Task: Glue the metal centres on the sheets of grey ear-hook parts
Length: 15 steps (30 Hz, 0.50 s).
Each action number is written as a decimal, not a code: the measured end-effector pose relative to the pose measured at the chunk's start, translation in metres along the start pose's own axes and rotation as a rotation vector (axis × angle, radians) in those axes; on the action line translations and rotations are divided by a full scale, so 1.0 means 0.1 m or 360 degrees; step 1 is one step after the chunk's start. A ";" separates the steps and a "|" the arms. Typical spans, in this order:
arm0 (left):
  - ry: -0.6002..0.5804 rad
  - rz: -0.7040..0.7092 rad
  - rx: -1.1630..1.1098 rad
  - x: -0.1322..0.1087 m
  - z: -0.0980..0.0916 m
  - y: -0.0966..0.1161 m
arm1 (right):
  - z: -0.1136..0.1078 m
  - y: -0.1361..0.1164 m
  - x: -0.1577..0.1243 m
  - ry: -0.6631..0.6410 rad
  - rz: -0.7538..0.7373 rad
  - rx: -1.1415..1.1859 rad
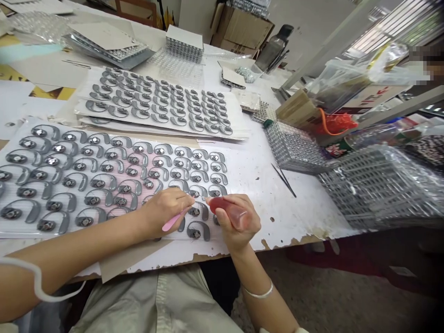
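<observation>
Gripping a glossy, translucent red bottle [237, 214] in the right hand [244, 231]; pinching a pink stick [171, 223] in the left hand [165, 209], over grey hooks [206, 231] on the table [277, 226]. Cannot read red lettering [377, 97] on box [361, 101] at right.

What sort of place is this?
Probably a small assembly workshop. Rows of matching gray parts lie across the worktable, the right hand grips a red bottle over them, and clear plastic trays are stacked to one side.
</observation>
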<state>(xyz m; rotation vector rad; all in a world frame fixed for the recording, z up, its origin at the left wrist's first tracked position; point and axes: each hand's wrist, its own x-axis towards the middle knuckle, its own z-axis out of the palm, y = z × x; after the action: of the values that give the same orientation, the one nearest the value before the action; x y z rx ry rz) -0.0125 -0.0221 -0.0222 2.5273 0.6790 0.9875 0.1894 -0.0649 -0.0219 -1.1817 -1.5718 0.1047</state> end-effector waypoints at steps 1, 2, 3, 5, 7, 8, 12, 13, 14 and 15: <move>-0.0001 0.0001 -0.0001 0.00 0.00 0.00 | 0.01 0.00 0.00 -0.0003 -0.0001 0.0008; -0.0005 0.0001 -0.0003 0.00 0.00 0.00 | 0.01 0.00 0.00 -0.0005 -0.0002 0.0014; -0.0004 0.0000 -0.0004 0.00 0.00 0.00 | 0.02 0.01 0.00 -0.0006 -0.0005 0.0016; 0.0004 -0.0002 -0.0007 0.00 -0.01 0.01 | 0.02 0.00 0.01 -0.0009 -0.0023 0.0006; 0.0009 0.0000 -0.0014 0.00 -0.01 0.01 | 0.03 -0.01 0.02 -0.0008 -0.0052 -0.0014; 0.0010 0.0003 -0.0016 0.00 -0.01 0.01 | 0.03 -0.01 0.02 -0.0008 -0.0067 -0.0027; 0.0026 0.0005 0.0008 0.01 -0.01 0.01 | 0.03 -0.05 0.03 -0.0013 -0.0106 -0.0090; 0.0032 0.0007 0.0015 0.01 -0.01 0.02 | 0.03 -0.06 0.02 -0.0016 -0.0121 -0.0103; 0.0038 0.0009 0.0020 0.01 -0.01 0.02 | 0.03 -0.06 0.02 -0.0020 -0.0139 -0.0114; 0.0040 0.0012 0.0020 0.01 -0.01 0.02 | 0.03 -0.07 0.02 -0.0025 -0.0159 -0.0121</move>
<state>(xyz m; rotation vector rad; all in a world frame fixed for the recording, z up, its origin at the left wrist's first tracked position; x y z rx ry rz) -0.0118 -0.0231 -0.0202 2.5344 0.6853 1.0221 0.1830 -0.0652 -0.0177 -1.1612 -1.6581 -0.0117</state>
